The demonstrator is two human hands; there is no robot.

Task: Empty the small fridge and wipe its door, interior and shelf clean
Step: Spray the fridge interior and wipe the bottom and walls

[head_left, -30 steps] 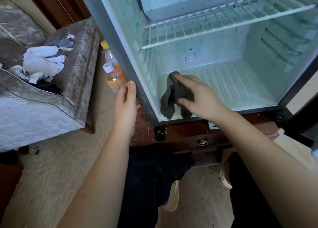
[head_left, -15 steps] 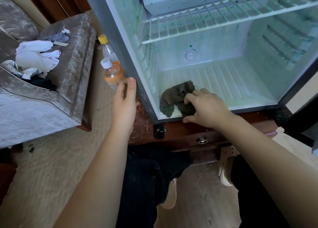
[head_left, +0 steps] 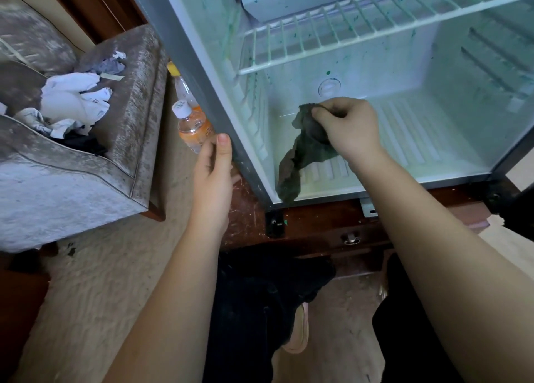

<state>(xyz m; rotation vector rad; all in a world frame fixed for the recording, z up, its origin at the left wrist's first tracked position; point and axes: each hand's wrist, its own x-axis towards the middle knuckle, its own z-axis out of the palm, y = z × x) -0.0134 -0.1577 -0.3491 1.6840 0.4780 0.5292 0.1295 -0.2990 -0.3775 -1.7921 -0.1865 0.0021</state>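
1. Evidently emptied already, judging by the fridge [head_left: 185, 61]: nothing on the wire shelf [head_left: 346, 33] or the ribbed floor, only green flecks and smears left to wipe. Stands on a wooden tabletop [head_left: 245, 215] with its open mouth facing near.
2. Parked outside on the left, presumably to keep the interior free: two bottles [head_left: 193, 125], upright, just beside the fridge's left wall, between it and the armchair [head_left: 124, 128].
3. Braced against the near left edge of the frame with the left hand [head_left: 213, 180], fingers [head_left: 224, 148] roughly straight and together, gripping nothing. Likely there to steady the reach inside.
4. Pinched in the right hand [head_left: 351, 128], fingers [head_left: 326, 112] curled tight on its upper end: the cloth [head_left: 300, 157], inside the lower compartment, toward the left. Held high, probably to shake it out or regather it before another pass.
5. Hangs lengthwise, long axis running from the far upper end at the fingers down toward near left. Lower tip at the floor's near lip; touching or just clear, cannot tell.
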